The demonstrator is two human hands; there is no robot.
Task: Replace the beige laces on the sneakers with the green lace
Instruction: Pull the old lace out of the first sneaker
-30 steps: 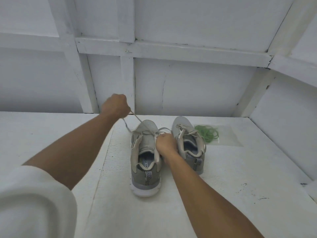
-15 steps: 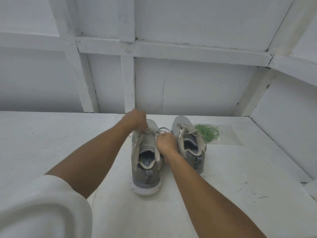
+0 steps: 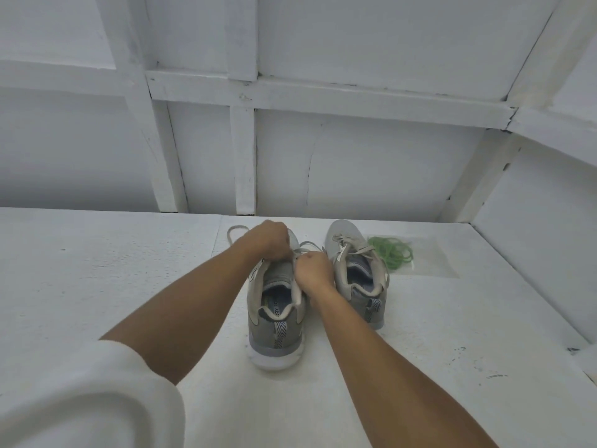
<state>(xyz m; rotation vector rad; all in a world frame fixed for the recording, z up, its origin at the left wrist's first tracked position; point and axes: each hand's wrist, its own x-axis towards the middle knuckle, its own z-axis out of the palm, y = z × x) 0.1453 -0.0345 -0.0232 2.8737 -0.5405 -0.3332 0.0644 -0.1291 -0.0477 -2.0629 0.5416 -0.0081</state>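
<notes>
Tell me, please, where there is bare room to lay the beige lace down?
Bare surface lies left of the left sneaker, nearer than its loose lace, and right of the right sneaker, nearer than the green lace. Crowded: between the sneakers.

Two grey cloth sneakers point(image 3: 276, 321) with loose beige laces point(image 3: 348, 244) stand side by side, a curly green lace point(image 3: 392, 253) just beside them.

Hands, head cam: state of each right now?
Left hand: closed, gripping the beige lace over the nearer sneaker.
Right hand: closed, pinching that sneaker's eyelet edge; whether it holds lace or upper cannot be told.
</notes>
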